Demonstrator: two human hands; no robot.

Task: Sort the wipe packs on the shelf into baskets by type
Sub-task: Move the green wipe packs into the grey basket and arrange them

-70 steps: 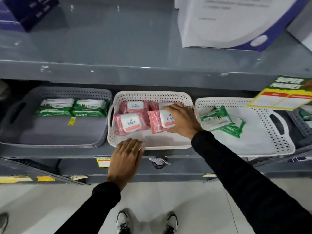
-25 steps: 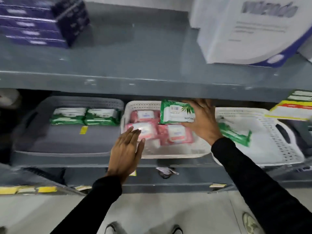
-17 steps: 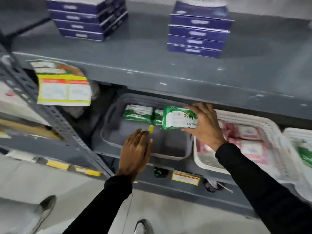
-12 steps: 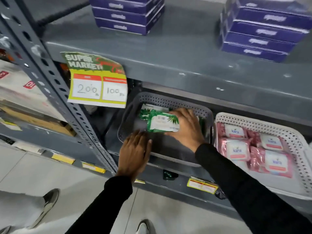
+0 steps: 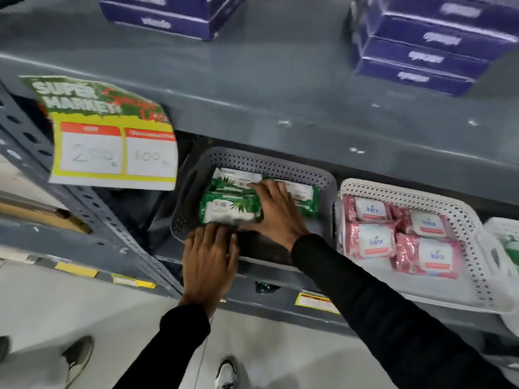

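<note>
A grey perforated basket (image 5: 280, 164) on the lower shelf holds green wipe packs. My right hand (image 5: 276, 213) grips one green pack (image 5: 229, 210) by its right end, low inside the basket's front left, in front of two more green packs (image 5: 304, 196) along the back. My left hand (image 5: 209, 259) lies flat on the basket's front rim, fingers together, holding nothing. To the right, a white basket (image 5: 466, 217) contains several pink Kara packs (image 5: 370, 240). Part of another white basket (image 5: 498, 228) shows at the far right edge.
A grey upper shelf (image 5: 252, 88) overhangs the baskets and carries stacks of dark blue boxes (image 5: 427, 43). A yellow and green price sign (image 5: 106, 138) hangs at the left by the perforated upright (image 5: 92, 209). Another person's shoe (image 5: 77, 357) stands on the floor at lower left.
My right hand carried a green pack from the right white basket leftwards and lowered it into the grey basket. My left hand shifted onto the grey basket's front rim.
</note>
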